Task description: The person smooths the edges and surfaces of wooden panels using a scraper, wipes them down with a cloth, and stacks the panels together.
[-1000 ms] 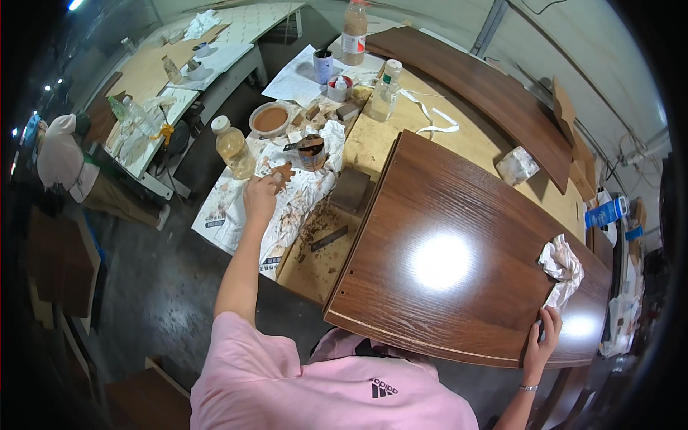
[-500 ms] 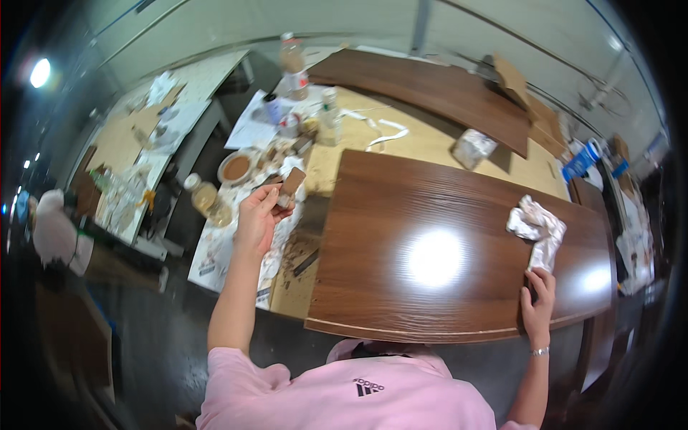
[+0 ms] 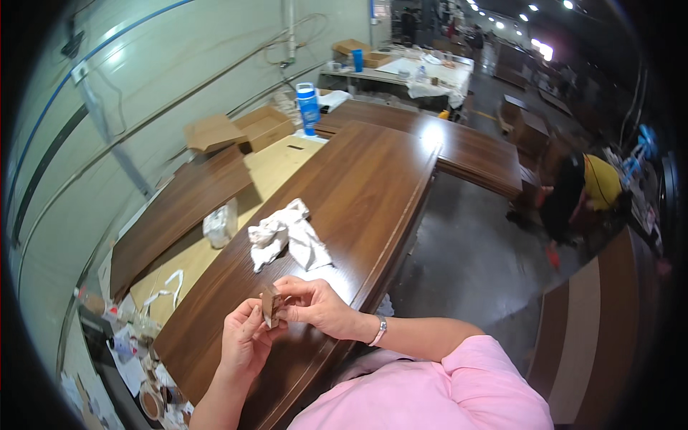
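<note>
Both hands pinch one small brown piece.
Left hand (image 3: 244,344) and right hand (image 3: 315,307) fingers closed on brown piece (image 3: 271,304), above dark wood counter (image 3: 373,179), near crumpled white rag (image 3: 287,235).

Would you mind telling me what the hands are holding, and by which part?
Both hands hold one small brown folded piece, perhaps sandpaper: the left hand pinches its lower edge, the right hand its right side, above the dark wooden panel.

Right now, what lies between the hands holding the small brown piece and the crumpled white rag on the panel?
Head view: only bare panel top between the hands and the white rag.
</note>
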`<state>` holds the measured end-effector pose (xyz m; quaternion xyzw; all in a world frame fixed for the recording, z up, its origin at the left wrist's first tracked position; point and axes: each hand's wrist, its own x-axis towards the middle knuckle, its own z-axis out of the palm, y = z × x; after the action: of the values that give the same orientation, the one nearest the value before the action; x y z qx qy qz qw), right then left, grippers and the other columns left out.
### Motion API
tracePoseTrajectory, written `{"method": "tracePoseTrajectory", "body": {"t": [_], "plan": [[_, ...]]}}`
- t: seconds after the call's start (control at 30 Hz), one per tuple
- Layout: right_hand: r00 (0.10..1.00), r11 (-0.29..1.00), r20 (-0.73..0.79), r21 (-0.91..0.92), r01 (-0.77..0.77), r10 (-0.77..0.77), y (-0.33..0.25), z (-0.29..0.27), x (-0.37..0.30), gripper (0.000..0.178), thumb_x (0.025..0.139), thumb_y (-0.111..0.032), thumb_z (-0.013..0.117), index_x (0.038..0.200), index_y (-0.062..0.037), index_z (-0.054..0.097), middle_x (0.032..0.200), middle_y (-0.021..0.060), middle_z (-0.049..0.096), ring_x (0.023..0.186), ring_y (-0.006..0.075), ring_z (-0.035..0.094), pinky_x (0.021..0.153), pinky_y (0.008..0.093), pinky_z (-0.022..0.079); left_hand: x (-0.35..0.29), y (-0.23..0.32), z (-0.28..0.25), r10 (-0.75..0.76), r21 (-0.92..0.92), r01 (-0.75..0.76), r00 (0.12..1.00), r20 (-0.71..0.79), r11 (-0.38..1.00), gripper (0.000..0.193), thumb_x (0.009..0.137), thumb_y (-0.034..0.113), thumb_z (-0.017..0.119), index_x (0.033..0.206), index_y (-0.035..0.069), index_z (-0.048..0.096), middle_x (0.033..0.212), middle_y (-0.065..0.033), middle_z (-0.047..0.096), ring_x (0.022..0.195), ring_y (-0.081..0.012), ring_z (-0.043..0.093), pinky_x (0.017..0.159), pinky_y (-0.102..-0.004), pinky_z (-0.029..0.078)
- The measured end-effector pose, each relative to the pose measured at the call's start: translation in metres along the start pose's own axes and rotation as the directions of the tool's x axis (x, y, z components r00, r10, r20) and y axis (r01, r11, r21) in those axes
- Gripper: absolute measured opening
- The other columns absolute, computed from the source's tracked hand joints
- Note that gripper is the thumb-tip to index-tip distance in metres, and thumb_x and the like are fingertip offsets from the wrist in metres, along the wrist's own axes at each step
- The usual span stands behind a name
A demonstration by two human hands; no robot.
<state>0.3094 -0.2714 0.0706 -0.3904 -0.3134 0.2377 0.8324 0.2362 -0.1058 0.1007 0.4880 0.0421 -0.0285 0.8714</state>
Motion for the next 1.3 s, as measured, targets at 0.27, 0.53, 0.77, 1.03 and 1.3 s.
{"method": "tracePoseTrajectory", "body": {"t": [0.27, 0.53, 0.77, 1.03, 1.3], "plan": [[0.923, 0.993, -0.374, -0.104, 0.053, -0.089, -0.096, -0.138, -0.002, 0.022, 0.086, 0.000, 0.063, 0.107, 0.0056, 0.066, 0.095, 0.0102, 0.070, 0.082, 0.0151, 0.065, 0.077, 0.0285, 0.053, 0.108, -0.002, 0.011, 0.415, 0.907, -0.391, 0.860, 0.298, 0.159, 0.029, 0.088, 0.011, 0.065, 0.114, -0.001, 0.063, 0.122, -0.0167, 0.062, 0.113, -0.0302, 0.057, 0.100, -0.0391, 0.044], [0.876, 0.904, -0.412, -0.424, 0.060, -0.251, -0.231, -0.375, 0.047, 0.034, 0.087, -0.006, 0.065, 0.119, 0.0053, 0.063, 0.095, 0.0071, 0.069, 0.082, 0.0121, 0.064, 0.076, 0.0258, 0.052, 0.206, -0.069, 0.036, 0.443, 0.973, -0.084, 0.880, 0.173, -0.214, 0.054, 0.064, 0.019, 0.077, 0.110, 0.003, 0.053, 0.128, -0.0205, 0.049, 0.117, -0.0390, 0.046, 0.102, -0.0497, 0.035], [0.892, 0.840, -0.418, -0.536, -0.088, -0.173, -0.288, -0.544, 0.115, 0.030, 0.085, 0.001, 0.065, 0.115, 0.0041, 0.065, 0.096, 0.0031, 0.064, 0.083, 0.0087, 0.060, 0.074, 0.0229, 0.049, 0.347, -0.078, 0.151, 0.394, 0.981, 0.007, 0.916, 0.071, -0.192, 0.060, 0.062, 0.031, 0.074, 0.113, 0.005, 0.055, 0.116, -0.0146, 0.053, 0.111, -0.0326, 0.048, 0.097, -0.0458, 0.034], [0.944, 0.802, -0.320, -0.583, -0.131, -0.078, -0.272, -0.631, 0.162, 0.027, 0.083, 0.008, 0.066, 0.109, 0.0071, 0.066, 0.098, 0.0029, 0.063, 0.085, 0.0072, 0.062, 0.075, 0.0210, 0.051, 0.424, -0.121, 0.151, 0.400, 0.966, -0.059, 0.903, 0.160, -0.253, 0.049, 0.068, 0.023, 0.076, 0.107, 0.005, 0.053, 0.121, -0.0158, 0.057, 0.114, -0.0340, 0.053, 0.105, -0.0540, 0.029], [0.993, 0.754, -0.103, -0.648, -0.106, 0.050, -0.247, -0.649, 0.212, 0.027, 0.080, 0.003, 0.069, 0.107, 0.0052, 0.069, 0.091, 0.0002, 0.058, 0.077, 0.0051, 0.054, 0.069, 0.0212, 0.047, 0.420, -0.120, 0.163, 0.392, 0.952, -0.019, 0.909, 0.145, -0.307, 0.048, 0.070, 0.022, 0.076, 0.109, 0.006, 0.053, 0.119, -0.0137, 0.058, 0.111, -0.0337, 0.054, 0.104, -0.0547, 0.031]]}}
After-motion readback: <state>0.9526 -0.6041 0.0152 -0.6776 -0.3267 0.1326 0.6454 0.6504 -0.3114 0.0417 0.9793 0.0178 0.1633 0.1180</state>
